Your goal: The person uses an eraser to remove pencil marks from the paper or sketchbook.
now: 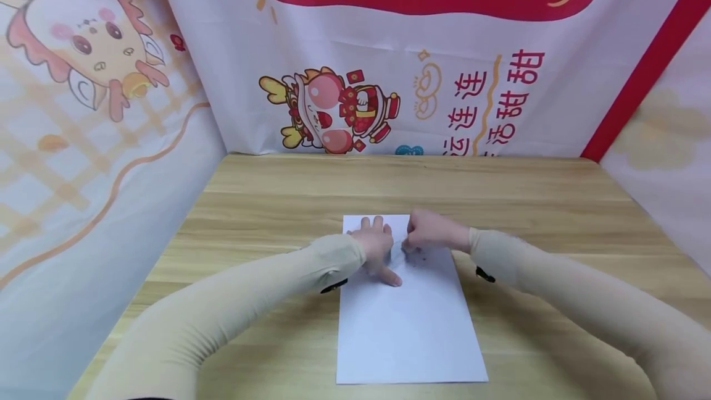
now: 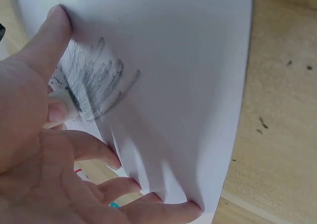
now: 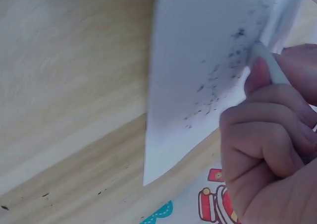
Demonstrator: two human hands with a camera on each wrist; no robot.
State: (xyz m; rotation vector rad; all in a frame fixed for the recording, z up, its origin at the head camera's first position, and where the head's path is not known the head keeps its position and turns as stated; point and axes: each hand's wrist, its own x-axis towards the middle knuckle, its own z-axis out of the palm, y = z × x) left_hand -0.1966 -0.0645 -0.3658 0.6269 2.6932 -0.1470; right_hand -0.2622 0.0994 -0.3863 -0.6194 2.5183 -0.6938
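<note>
The right hand pinches a pale, blunt eraser in its grip, its tip at the border of a smudgy grey scribble. The scribble lies just left of that grip, between both hands, the eraser-holding one seemingly nearer. Dark, gritty crumbs speckle the other side. The left hand, fingers spread, presses the smooth white paper, rippled near its fingertips. The oblong sheet's long axis points toward the wood-grained worktop's far edge.

Head view high, facing forward and down over table; wrist views close in, both sharing paper.
</note>
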